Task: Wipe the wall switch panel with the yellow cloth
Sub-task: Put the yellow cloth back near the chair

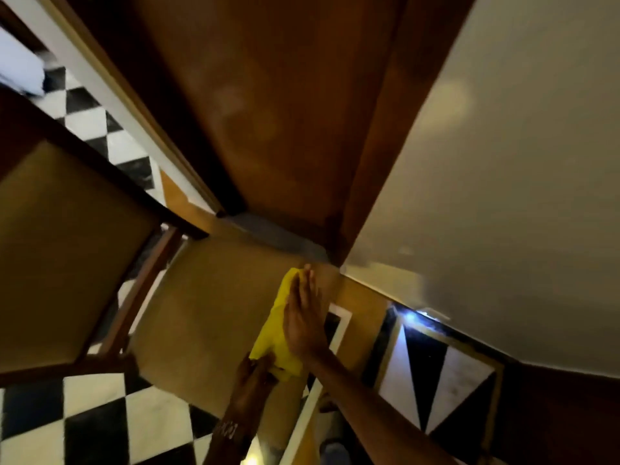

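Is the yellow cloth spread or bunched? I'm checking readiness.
Partly spread: the yellow cloth hangs between the flat right hand and pinching left hand.

Wooden door (268,112) beside pale wall (520,179); wooden chair (67,246) at left; black-and-white checkered floor (100,421) below.

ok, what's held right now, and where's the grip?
The yellow cloth: left hand pinches its lower end, right hand lies flat and open along its upper part.
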The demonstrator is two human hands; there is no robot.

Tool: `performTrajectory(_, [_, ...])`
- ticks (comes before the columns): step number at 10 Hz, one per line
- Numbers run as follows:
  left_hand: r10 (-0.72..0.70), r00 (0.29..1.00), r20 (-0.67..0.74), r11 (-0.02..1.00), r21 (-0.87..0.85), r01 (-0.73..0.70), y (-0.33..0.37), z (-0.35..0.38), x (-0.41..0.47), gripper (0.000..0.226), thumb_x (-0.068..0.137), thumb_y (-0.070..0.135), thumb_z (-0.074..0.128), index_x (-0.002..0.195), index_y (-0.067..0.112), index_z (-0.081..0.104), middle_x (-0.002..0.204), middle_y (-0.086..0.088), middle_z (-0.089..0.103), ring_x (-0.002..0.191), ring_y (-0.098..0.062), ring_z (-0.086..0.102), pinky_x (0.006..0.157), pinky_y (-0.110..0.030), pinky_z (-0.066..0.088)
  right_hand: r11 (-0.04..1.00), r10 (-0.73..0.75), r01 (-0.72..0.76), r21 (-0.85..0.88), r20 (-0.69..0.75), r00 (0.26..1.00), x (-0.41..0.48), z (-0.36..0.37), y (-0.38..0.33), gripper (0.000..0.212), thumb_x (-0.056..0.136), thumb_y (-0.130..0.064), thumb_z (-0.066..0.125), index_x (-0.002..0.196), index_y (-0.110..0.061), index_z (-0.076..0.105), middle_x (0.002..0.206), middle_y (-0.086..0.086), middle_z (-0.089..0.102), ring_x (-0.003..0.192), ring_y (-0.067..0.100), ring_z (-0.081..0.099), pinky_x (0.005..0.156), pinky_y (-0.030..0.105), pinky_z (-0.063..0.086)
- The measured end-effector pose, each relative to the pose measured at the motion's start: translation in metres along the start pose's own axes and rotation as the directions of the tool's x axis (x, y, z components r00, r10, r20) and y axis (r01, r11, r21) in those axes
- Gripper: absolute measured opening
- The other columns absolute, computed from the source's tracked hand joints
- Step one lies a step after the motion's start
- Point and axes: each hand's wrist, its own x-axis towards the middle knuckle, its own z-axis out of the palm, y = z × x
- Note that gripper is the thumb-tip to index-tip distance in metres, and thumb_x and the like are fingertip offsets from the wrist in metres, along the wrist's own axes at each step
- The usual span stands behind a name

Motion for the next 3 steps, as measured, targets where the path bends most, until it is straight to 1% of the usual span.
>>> performTrajectory(1, [-0.100, 0.988, -0.118, 0.995, -0.018, 0.099, -0.064, -0.024, 0.059, 0.025, 0.112, -0.001, 0.058, 0.091, 0.005, 0.069, 0.072, -0.003, 0.074, 0.067, -0.016, 0.070, 0.065, -0.029, 0.057, 0.957, 0.051, 0.031, -0.289, 0.271, 0.961, 0.004, 0.076, 0.058, 0.074, 0.104, -0.052, 0.036, 0.160, -0.012, 0.009, 0.168, 0.007, -0.003, 0.154, 0.029, -0.008, 0.125, 0.055, 0.000])
performTrajectory(2, [-0.167, 0.972, -0.163, 0.974, -0.178, 0.138, -0.096, -0.034, 0.091, 0.018, 0.113, 0.005, 0.054, 0.101, 0.007, 0.068, 0.067, -0.003, 0.077, 0.070, -0.025, 0.070, 0.052, -0.029, 0.063, 0.928, 0.028, 0.048, -0.370, 0.199, 0.980, -0.003, 0.109, 0.093, 0.082, 0.099, -0.069, 0.020, 0.160, -0.015, 0.014, 0.168, 0.005, 0.009, 0.155, 0.028, 0.004, 0.125, 0.053, 0.008])
performTrajectory(3, [-0.197, 0.974, -0.115, 0.956, -0.244, 0.165, -0.097, -0.037, 0.089, 0.025, 0.115, 0.001, 0.048, 0.100, 0.007, 0.067, 0.062, -0.005, 0.077, 0.055, -0.019, 0.075, 0.043, -0.023, 0.060, 0.905, 0.041, 0.100, -0.413, 0.320, 0.947, 0.003, 0.099, 0.088, 0.084, 0.099, -0.069, 0.026, 0.161, -0.014, 0.009, 0.168, 0.007, 0.008, 0.155, 0.027, 0.004, 0.125, 0.053, 0.007])
